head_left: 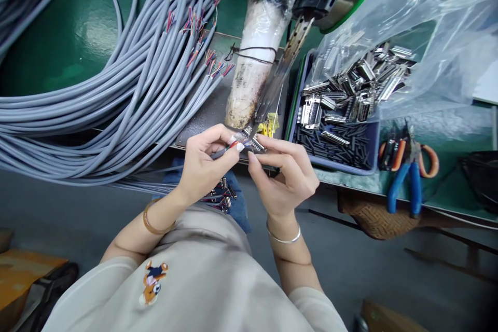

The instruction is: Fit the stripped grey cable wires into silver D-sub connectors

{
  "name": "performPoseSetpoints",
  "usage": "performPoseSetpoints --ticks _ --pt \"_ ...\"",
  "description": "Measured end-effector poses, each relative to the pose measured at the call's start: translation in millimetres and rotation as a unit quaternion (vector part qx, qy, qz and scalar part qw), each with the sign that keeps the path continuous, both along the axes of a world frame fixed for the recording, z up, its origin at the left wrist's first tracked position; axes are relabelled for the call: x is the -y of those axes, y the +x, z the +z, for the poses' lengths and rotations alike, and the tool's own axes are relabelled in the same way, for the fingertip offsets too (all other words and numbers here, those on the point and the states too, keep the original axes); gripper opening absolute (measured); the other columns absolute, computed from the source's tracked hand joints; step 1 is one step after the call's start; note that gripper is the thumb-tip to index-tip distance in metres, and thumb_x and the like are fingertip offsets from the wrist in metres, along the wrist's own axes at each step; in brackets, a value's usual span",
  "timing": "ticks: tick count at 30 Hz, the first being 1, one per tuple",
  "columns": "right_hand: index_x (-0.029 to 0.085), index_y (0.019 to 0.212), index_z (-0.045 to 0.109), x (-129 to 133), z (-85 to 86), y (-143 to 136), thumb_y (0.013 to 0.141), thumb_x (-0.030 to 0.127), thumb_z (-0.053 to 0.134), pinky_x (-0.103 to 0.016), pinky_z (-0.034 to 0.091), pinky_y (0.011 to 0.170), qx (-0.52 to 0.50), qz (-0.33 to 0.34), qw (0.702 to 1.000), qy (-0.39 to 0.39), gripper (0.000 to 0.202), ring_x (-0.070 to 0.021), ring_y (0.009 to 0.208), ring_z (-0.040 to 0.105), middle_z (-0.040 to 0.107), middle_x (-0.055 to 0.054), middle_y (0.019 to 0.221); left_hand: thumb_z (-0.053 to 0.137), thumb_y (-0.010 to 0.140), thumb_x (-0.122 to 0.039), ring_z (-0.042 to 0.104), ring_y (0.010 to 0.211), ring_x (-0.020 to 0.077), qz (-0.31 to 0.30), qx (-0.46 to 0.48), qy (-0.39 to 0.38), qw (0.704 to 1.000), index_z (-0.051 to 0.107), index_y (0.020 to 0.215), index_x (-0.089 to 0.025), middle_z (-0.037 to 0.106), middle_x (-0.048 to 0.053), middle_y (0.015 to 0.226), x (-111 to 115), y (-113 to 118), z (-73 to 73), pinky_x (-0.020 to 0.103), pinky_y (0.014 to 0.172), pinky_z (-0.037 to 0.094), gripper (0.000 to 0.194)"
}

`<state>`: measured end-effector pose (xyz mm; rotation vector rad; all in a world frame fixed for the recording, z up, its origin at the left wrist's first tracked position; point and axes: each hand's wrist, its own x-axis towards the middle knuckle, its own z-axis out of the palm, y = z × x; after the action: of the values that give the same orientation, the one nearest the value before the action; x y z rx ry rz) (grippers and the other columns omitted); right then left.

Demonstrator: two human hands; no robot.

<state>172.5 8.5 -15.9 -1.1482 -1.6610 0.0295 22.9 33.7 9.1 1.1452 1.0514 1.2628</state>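
My left hand [208, 158] is closed around the end of a grey cable [221, 153], thumb and forefinger pinching it where red, blue and other thin wires fan out. White wrapping covers that thumb tip and forefinger tip. The wires meet a small metal multi-pin connector [254, 141] at the bench edge. On the connector's other side my right hand [286, 171] curls inward, thumb and fingers pinched beside the wires; what they grip is too small to make out. From above, a fixed soldering iron [274, 80] points down, its tip right at the connector.
Grey cables [128, 98] with stripped coloured ends cover the left bench. A blue bin [371, 158] on the right holds metal connectors [352, 88] and black sleeves [338, 145]. Blue-handled pliers [406, 187] lie beside it. A white duct [252, 57] stands behind my hands. Wired connectors [221, 194] hang over my lap.
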Motion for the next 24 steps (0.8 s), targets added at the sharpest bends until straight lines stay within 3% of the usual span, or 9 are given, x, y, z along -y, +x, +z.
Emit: performPoseSetpoints --ticks 4,7,9,11,13,15,18,21,24 --pt "0.026 0.090 0.067 6 -4.1 1 0.085 0.011 0.078 -0.029 0.064 0.071 0.030 0.004 0.999 0.014 0.019 -0.0169 0.087 0.078 0.081 -0.002 0.108 0.075 0.071 -0.018 0.053 0.061 0.0076 -0.017 0.012 -0.046 0.999 0.059 0.064 -0.017 0.065 0.000 0.071 0 -1 -2.8 0.017 0.054 0.043 0.017" --pt "0.027 0.102 0.072 10 -3.0 7 0.089 0.012 0.074 -0.029 0.064 0.069 -0.006 0.003 1.000 0.000 0.020 -0.0176 0.085 0.079 0.082 0.000 0.104 0.076 0.069 -0.017 0.054 0.061 0.0074 -0.026 0.023 -0.067 0.997 0.059 0.065 -0.017 0.065 0.000 0.072 1 -2 -4.1 0.017 0.054 0.043 0.018" --pt "0.029 0.109 0.075 13 0.5 12 0.094 0.016 0.070 -0.028 0.059 0.056 -0.073 -0.005 0.997 0.009 0.021 -0.0157 0.067 0.075 0.079 0.003 0.085 0.076 0.069 -0.017 0.054 0.060 0.0073 -0.039 0.032 -0.079 0.996 0.060 0.067 -0.017 0.066 0.001 0.073 2 -3 -4.6 0.017 0.053 0.042 0.016" --pt "0.031 0.113 0.076 15 4.5 14 0.097 0.022 0.067 -0.026 0.047 0.040 -0.149 -0.024 0.987 0.047 0.020 -0.0115 0.044 0.061 0.069 0.006 0.066 0.077 0.069 -0.017 0.053 0.058 0.0068 -0.048 0.042 -0.090 0.994 0.061 0.068 -0.017 0.067 0.001 0.072 3 -4 -5.2 0.017 0.050 0.040 0.016" --pt "0.032 0.119 0.074 18 7.2 14 0.097 0.026 0.068 -0.025 0.040 0.033 -0.187 -0.055 0.978 0.069 0.024 -0.0105 0.037 0.055 0.066 0.007 0.063 0.078 0.070 -0.018 0.049 0.054 0.0057 -0.050 0.047 -0.101 0.993 0.061 0.068 -0.017 0.066 0.000 0.070 4 -5 -6.2 0.016 0.046 0.035 0.017" --pt "0.033 0.123 0.070 22 8.0 12 0.095 0.021 0.070 -0.026 0.049 0.038 -0.170 -0.077 0.981 0.048 0.030 -0.0141 0.046 0.066 0.074 0.005 0.074 0.079 0.070 -0.019 0.044 0.050 0.0042 -0.050 0.049 -0.112 0.991 0.060 0.068 -0.017 0.065 0.000 0.068 5 -6 -7.1 0.016 0.042 0.029 0.019" --pt "0.029 0.114 0.071 26 7.5 10 0.090 0.012 0.074 -0.029 0.065 0.060 -0.069 -0.062 0.996 -0.002 0.030 -0.0197 0.074 0.080 0.082 0.001 0.093 0.079 0.069 -0.018 0.043 0.050 0.0041 -0.049 0.049 -0.109 0.992 0.060 0.068 -0.017 0.065 0.000 0.068 7 -6 -7.8 0.016 0.042 0.029 0.019" --pt "0.026 0.102 0.070 26 6.9 7 0.087 0.012 0.077 -0.030 0.067 0.076 0.006 -0.029 0.999 -0.032 0.022 -0.0200 0.091 0.081 0.082 -0.001 0.105 0.079 0.069 -0.018 0.048 0.053 0.0057 -0.041 0.048 -0.086 0.994 0.062 0.068 -0.017 0.063 -0.001 0.067 7 -4 -7.7 0.017 0.045 0.034 0.017" --pt "0.025 0.097 0.065 21 4.2 3 0.089 0.012 0.073 -0.031 0.065 0.080 -0.002 -0.001 0.999 -0.051 0.018 -0.0186 0.094 0.079 0.081 -0.002 0.107 0.077 0.072 -0.018 0.052 0.057 0.0065 -0.029 0.050 -0.066 0.996 0.062 0.069 -0.017 0.062 -0.002 0.068 6 -2 -7.4 0.017 0.051 0.041 0.016"
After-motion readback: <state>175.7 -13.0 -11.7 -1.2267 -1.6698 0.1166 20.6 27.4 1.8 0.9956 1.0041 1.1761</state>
